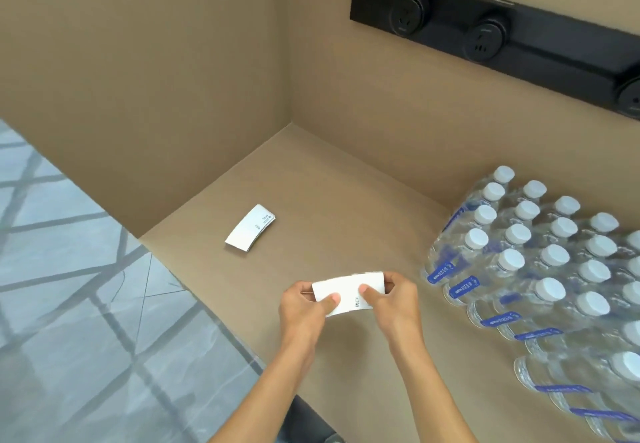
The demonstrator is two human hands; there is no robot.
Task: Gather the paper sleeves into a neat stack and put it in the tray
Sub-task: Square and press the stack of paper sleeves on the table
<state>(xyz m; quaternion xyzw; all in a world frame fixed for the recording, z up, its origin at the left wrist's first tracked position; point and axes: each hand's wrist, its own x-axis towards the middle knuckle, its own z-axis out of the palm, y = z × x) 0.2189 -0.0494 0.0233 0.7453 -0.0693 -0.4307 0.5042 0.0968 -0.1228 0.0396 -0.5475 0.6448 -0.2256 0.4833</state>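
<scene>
I hold a small stack of white paper sleeves (349, 289) just above the tan counter, near its front edge. My left hand (303, 311) grips its left end and my right hand (398, 304) grips its right end, both thumbs pressed on top. A second white paper sleeve bundle (250, 228) lies flat on the counter, farther back and to the left, untouched. No tray is in view.
A shrink-wrapped pack of water bottles (540, 269) with white caps and blue labels fills the counter's right side. A black socket strip (491, 26) runs along the back wall. The tan counter (329, 200) ends at a left wall; grey tiled floor (69, 304) lies below left.
</scene>
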